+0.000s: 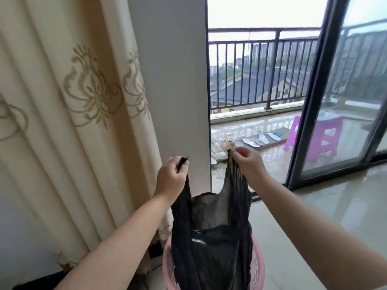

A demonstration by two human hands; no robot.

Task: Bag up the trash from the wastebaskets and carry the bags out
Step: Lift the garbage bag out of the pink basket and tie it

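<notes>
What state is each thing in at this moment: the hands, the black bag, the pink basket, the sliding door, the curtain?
Left hand: grips one handle of the bag.
Right hand: pinches the other handle.
Thin black plastic trash bag: lifted, handles apart, untied, mouth open.
Pink plastic mesh wastebasket: upright on the floor, bag's lower part still inside.
Dark-framed glass sliding door: open to the balcony.
Cream patterned curtain: hanging, gathered beside the wall.

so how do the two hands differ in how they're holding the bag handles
The left hand grips its handle in a closed fist, the tip poking out on top; the right hand pinches its handle at the fingertips. The right hand sits slightly higher and farther forward. Both hold the black trash bag up over the pink wastebasket.
</notes>
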